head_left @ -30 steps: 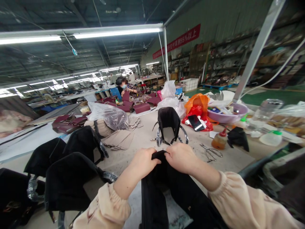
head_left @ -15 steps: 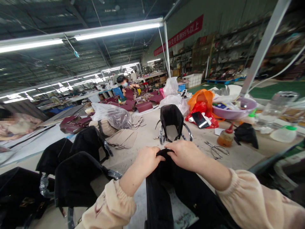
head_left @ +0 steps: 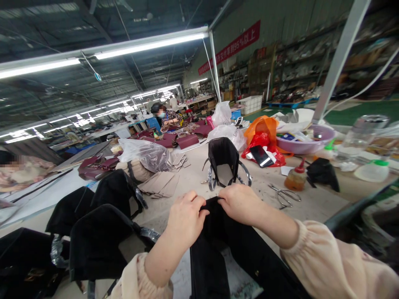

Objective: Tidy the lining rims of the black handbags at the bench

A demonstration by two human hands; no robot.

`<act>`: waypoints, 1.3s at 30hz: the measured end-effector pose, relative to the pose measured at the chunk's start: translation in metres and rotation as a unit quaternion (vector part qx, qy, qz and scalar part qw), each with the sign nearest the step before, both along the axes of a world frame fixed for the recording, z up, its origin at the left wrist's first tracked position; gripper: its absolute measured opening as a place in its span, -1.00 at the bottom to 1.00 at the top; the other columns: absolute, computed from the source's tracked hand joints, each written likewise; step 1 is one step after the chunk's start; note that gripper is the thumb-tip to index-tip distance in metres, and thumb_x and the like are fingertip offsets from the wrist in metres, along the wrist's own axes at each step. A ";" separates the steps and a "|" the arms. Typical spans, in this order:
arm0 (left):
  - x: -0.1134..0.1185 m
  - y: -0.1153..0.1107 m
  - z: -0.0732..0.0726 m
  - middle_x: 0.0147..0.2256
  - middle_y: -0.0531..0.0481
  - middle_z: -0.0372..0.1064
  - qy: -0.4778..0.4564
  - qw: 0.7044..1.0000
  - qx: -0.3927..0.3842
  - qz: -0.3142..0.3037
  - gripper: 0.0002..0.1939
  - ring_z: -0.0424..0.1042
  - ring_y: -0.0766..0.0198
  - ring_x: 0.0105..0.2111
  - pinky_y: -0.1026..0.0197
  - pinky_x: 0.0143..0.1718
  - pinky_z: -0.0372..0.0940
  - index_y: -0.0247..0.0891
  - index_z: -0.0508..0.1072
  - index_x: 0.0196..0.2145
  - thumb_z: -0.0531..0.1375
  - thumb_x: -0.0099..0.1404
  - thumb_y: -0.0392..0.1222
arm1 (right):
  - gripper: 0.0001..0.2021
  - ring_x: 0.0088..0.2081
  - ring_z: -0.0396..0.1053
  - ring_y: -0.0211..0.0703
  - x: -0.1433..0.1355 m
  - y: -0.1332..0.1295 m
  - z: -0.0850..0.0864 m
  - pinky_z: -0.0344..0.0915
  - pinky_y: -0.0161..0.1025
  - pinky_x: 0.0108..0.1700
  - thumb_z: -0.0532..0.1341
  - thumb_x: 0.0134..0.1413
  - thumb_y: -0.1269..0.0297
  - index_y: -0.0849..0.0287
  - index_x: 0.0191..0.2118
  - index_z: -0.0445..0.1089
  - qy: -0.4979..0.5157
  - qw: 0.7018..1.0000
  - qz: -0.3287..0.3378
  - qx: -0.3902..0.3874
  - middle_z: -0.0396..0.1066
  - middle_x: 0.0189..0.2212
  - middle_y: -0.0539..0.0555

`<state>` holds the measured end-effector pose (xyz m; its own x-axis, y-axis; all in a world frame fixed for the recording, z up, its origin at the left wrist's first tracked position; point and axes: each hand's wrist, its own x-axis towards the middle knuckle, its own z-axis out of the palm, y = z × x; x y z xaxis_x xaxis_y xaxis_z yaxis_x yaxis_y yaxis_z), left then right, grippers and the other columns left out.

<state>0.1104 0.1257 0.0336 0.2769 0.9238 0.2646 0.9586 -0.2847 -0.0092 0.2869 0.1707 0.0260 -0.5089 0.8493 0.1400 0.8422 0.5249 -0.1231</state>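
Observation:
A large black fabric bag piece [head_left: 208,261] lies in front of me at the bottom centre, its far rim raised. My left hand [head_left: 187,214] pinches that rim on its left side, thumb and fingers closed. Close beside it, my right hand [head_left: 238,204] grips the same rim from the right. Just beyond both hands stands a small black bag [head_left: 222,155] with plastic-wrapped handles. Several more black bags [head_left: 96,241] are grouped on the left of the table.
Scissors [head_left: 285,195], an amber bottle [head_left: 295,178], a phone [head_left: 261,156] and a purple basin [head_left: 307,145] are to the right. Grey-brown card pieces [head_left: 160,182] and a plastic bag [head_left: 149,155] lie beyond the left bags. Another person [head_left: 26,168] sits at far left.
My left hand has shifted slightly left along the rim, apart from my right hand. The camera view has moved a little.

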 end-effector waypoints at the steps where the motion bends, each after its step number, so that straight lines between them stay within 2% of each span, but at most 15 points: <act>1: 0.001 0.000 -0.001 -0.30 0.03 0.36 0.011 1.000 0.007 0.001 -0.93 0.37 0.17 -0.28 0.15 -0.23 0.23 -0.14 0.45 -0.34 0.23 0.16 -0.18 | -0.75 -0.28 0.43 -0.06 0.000 0.000 0.000 0.24 -0.25 -0.27 0.06 0.14 0.24 0.14 -0.37 0.47 0.004 1.000 0.001 -0.005 0.49 -0.38 0.12; 9: 0.006 0.000 -0.008 -0.38 -0.02 0.36 0.050 0.997 0.060 -0.006 -0.87 0.37 0.19 -0.32 0.04 0.01 0.17 -0.22 0.48 -0.41 0.14 0.24 -0.21 | -0.75 -0.29 0.43 -0.09 0.003 0.001 -0.004 0.23 -0.26 -0.27 0.07 0.13 0.21 0.11 -0.40 0.47 0.034 0.999 -0.009 -0.010 0.49 -0.41 0.08; 15: 0.008 -0.003 -0.007 -0.36 -0.01 0.34 0.063 0.996 0.056 -0.024 -0.85 0.36 0.20 -0.31 0.04 0.01 0.17 -0.21 0.46 -0.41 0.11 0.26 -0.23 | -0.76 -0.31 0.42 -0.10 0.004 0.001 -0.007 0.21 -0.27 -0.30 0.07 0.12 0.21 0.10 -0.43 0.46 0.052 0.999 -0.005 -0.001 0.49 -0.43 0.05; 20: 0.013 -0.003 -0.004 -0.28 -0.01 0.33 0.073 0.996 0.036 -0.035 -0.86 0.34 0.17 -0.31 0.11 -0.22 0.23 -0.16 0.43 -0.29 0.07 0.29 -0.21 | -0.76 -0.31 0.42 -0.11 0.005 0.001 -0.007 0.19 -0.27 -0.32 0.07 0.12 0.21 0.09 -0.42 0.46 0.052 0.999 -0.005 -0.006 0.49 -0.41 0.05; 23: 0.015 0.000 -0.005 -0.29 -0.02 0.33 0.078 0.996 0.022 -0.039 -0.85 0.34 0.18 -0.31 0.12 -0.23 0.22 -0.18 0.43 -0.27 0.06 0.30 -0.21 | -0.76 -0.31 0.42 -0.11 0.005 0.002 -0.008 0.19 -0.27 -0.32 0.07 0.11 0.21 0.10 -0.42 0.46 0.050 0.999 -0.005 -0.006 0.49 -0.42 0.05; 28: 0.011 -0.001 -0.006 -0.30 -0.02 0.32 0.081 0.996 0.026 -0.007 -0.92 0.34 0.17 -0.30 0.13 -0.25 0.22 -0.21 0.40 -0.32 0.12 0.26 -0.21 | -0.75 -0.29 0.42 -0.09 0.002 -0.001 -0.005 0.21 -0.26 -0.30 0.05 0.12 0.24 0.11 -0.40 0.46 0.032 0.999 -0.011 0.001 0.49 -0.40 0.07; 32: 0.003 -0.006 -0.006 -0.33 -0.01 0.32 0.076 0.996 0.049 0.017 -0.95 0.33 0.13 -0.28 0.09 -0.19 0.24 -0.22 0.40 -0.37 0.17 0.22 -0.20 | -0.74 -0.29 0.42 -0.07 -0.003 -0.003 -0.003 0.23 -0.24 -0.30 0.04 0.12 0.25 0.12 -0.40 0.46 0.018 1.000 -0.017 0.005 0.49 -0.38 0.09; 36: -0.001 -0.010 -0.007 -0.35 0.00 0.32 0.069 0.995 0.065 0.002 -0.94 0.33 0.17 -0.29 0.05 -0.03 0.19 -0.23 0.43 -0.37 0.17 0.22 -0.21 | -0.74 -0.29 0.42 -0.06 -0.004 -0.002 -0.005 0.24 -0.23 -0.29 0.03 0.12 0.25 0.12 -0.39 0.46 0.021 1.000 -0.022 0.003 0.49 -0.38 0.09; 39: 0.000 -0.009 -0.009 -0.36 0.00 0.32 0.063 0.996 0.067 0.000 -0.94 0.34 0.18 -0.30 0.05 -0.02 0.18 -0.23 0.44 -0.38 0.17 0.22 -0.22 | -0.73 -0.27 0.42 -0.06 -0.002 -0.002 -0.006 0.24 -0.23 -0.27 0.02 0.13 0.24 0.12 -0.38 0.46 0.025 0.999 -0.023 0.002 0.49 -0.37 0.10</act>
